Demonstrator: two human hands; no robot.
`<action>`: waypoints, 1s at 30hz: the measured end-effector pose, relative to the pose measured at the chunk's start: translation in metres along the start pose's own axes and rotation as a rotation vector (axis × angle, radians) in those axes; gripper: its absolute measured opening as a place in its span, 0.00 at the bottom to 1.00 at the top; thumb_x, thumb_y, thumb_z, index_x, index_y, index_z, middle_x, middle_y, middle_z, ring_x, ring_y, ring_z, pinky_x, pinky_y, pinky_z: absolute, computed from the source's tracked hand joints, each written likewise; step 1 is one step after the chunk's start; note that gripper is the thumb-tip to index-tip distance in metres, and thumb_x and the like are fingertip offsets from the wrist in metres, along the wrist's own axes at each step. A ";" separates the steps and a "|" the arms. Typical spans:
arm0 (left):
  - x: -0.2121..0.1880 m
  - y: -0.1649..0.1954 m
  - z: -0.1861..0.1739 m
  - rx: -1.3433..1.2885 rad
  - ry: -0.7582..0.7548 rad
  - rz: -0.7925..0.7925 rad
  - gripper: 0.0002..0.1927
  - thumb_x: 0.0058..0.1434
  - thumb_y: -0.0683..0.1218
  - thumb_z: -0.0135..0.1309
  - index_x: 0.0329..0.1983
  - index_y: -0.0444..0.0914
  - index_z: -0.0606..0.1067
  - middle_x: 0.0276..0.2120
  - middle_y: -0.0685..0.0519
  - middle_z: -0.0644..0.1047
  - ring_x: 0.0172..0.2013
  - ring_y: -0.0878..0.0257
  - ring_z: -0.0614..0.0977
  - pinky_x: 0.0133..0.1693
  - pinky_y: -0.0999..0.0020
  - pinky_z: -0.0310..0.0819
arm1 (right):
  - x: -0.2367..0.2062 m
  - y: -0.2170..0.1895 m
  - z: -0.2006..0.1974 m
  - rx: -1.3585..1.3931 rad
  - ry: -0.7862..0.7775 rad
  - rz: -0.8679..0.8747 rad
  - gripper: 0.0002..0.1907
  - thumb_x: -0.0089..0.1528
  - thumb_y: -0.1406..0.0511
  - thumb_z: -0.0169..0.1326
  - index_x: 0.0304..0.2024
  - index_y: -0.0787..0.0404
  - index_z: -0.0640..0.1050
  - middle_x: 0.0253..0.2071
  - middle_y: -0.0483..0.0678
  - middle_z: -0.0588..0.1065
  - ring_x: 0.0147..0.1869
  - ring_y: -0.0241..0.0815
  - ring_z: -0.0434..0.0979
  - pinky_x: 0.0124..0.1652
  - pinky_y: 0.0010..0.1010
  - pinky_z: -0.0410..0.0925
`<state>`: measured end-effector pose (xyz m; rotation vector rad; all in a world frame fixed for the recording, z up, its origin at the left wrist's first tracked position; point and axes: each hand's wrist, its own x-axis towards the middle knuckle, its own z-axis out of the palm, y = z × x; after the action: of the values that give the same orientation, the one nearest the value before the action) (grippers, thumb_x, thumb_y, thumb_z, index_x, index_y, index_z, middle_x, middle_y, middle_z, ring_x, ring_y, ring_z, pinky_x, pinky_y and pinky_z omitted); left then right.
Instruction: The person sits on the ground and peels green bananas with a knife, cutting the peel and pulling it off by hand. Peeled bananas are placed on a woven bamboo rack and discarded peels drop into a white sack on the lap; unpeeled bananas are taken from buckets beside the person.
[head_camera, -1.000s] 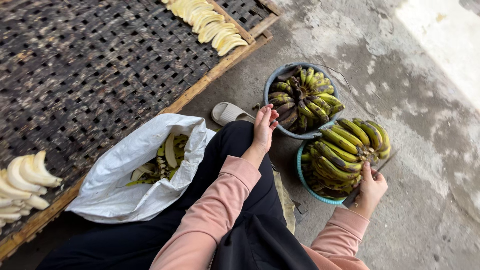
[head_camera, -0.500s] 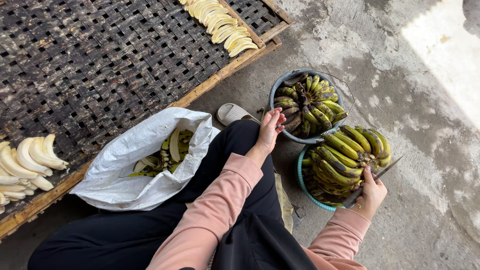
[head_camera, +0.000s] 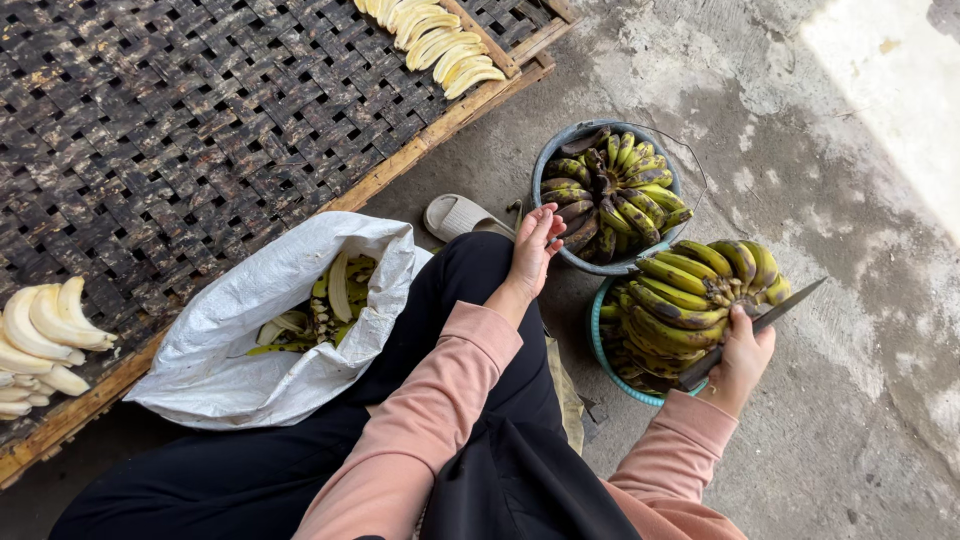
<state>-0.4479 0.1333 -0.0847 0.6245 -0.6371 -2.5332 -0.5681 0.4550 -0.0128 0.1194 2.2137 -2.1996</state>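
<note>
left hand (head_camera: 533, 250) nearer grey bowl (head_camera: 560, 150)

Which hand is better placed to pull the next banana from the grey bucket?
Left, probably. The left hand is empty and open, fingers right at the rim of the grey bucket of bananas. The right hand is gripping a knife over the bunch in the teal basket.

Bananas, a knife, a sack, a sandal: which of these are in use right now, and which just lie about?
In use:
- knife in the right hand
- teal basket's banana bunch under that hand
- grey bucket of bananas at the left hand

Lying about:
- white sack of peels
- sandal
- peeled bananas on the woven rack
</note>
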 end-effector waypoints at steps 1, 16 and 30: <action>0.000 0.000 -0.001 -0.001 0.005 0.002 0.16 0.71 0.56 0.50 0.58 0.46 0.72 0.45 0.60 0.75 0.47 0.71 0.75 0.48 0.72 0.68 | 0.001 -0.004 0.008 0.002 -0.012 -0.048 0.07 0.67 0.71 0.58 0.46 0.65 0.74 0.36 0.43 0.76 0.32 0.29 0.72 0.32 0.19 0.67; -0.083 0.184 -0.019 0.015 -0.059 0.415 0.12 0.74 0.50 0.49 0.57 0.42 0.73 0.43 0.59 0.76 0.45 0.72 0.76 0.48 0.76 0.70 | -0.040 -0.122 0.222 -0.510 -0.491 -0.675 0.17 0.64 0.65 0.70 0.42 0.65 0.74 0.35 0.42 0.72 0.38 0.32 0.69 0.39 0.27 0.66; -0.304 0.406 -0.278 0.181 0.722 0.780 0.09 0.72 0.47 0.52 0.53 0.45 0.75 0.42 0.61 0.77 0.41 0.75 0.78 0.41 0.79 0.72 | -0.408 -0.093 0.604 -0.929 -1.417 -1.442 0.19 0.61 0.54 0.62 0.44 0.59 0.73 0.29 0.51 0.78 0.30 0.54 0.79 0.30 0.45 0.71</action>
<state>0.0651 -0.1191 0.0044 1.0312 -0.6594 -1.4094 -0.1923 -0.1660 0.1022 -2.4934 1.8510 -0.2290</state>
